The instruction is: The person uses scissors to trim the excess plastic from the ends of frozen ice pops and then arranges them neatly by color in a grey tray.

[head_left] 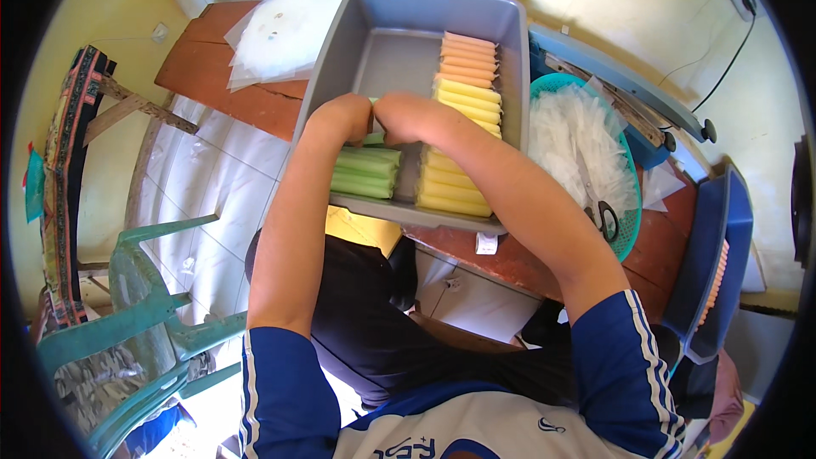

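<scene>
Both my arms reach into a grey rectangular tub (425, 0). My left hand (347, 116) and my right hand (398, 116) come close together above a stack of green tube-shaped plastic packets (365, 173). Fingers on both hands are curled in, and a bit of pale green shows between them; my wrists hide most of what they hold. To the right, in the same tub, a column of yellow packets (450, 183) lies below several orange packets (469, 55).
A turquoise basket (631, 221) of clear plastic bags holds black-handled scissors (607, 219). Plastic sheets (285, 30) lie on the brown table (200, 51). A blue tub (735, 221) stands right, a green chair (119, 331) left, a sealer-like blue device (629, 76) behind the basket.
</scene>
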Motion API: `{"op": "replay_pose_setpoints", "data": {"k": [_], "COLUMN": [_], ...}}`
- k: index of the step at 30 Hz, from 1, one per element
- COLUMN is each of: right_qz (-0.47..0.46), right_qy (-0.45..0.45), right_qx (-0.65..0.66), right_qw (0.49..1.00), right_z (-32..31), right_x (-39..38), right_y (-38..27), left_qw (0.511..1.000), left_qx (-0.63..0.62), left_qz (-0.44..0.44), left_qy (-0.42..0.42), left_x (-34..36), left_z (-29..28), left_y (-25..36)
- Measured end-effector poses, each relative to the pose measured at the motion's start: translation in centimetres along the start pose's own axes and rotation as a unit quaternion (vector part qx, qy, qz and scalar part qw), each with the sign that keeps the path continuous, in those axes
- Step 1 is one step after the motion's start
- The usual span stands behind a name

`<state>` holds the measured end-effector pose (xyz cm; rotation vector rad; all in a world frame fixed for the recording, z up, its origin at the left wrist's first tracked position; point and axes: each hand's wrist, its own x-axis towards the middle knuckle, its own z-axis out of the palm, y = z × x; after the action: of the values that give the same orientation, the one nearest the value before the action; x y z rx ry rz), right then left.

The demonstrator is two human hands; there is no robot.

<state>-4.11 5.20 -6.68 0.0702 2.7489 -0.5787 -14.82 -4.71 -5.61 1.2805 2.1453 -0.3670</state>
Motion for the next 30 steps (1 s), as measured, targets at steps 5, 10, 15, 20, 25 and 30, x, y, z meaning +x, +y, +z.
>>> {"op": "replay_pose_setpoints", "data": {"k": [5,10,15,20,25,30], "right_qz": [0.003,0.005,-0.06,-0.044,0.002,0.12], "right_qy": [0.048,0.134,0.313,0.41,0.426,0.432], "right_qx": [0.024,0.05,0.18,0.278,0.284,0.257], "right_qw": [0.999,0.99,0.931,0.867,0.859,0.856], "right_z": [-1.0,-1.7,-2.9,-2.5,-1.1,1.4], "right_x": [-0.8,-2.3,-7.0,-15.3,-23.9,-32.6], "right_y": [0.7,2.2,3.4,3.8,2.4,3.1], "left_qw": [0.997,0.99,0.957,0.835,0.746,0.739], "left_qx": [-0.034,-0.139,-0.265,-0.439,-0.544,-0.562], "left_qz": [0.025,-0.007,0.05,0.21,0.286,0.314], "left_qy": [0.061,0.017,0.103,0.256,0.257,0.2], "left_x": [-1.0,-2.8,-4.4,-6.1,-6.0,-7.5], "left_z": [-0.4,-2.9,-4.1,-3.5,-0.8,0.4], "left_y": [0.6,2.0,2.9,9.0,15.0,20.2]}}
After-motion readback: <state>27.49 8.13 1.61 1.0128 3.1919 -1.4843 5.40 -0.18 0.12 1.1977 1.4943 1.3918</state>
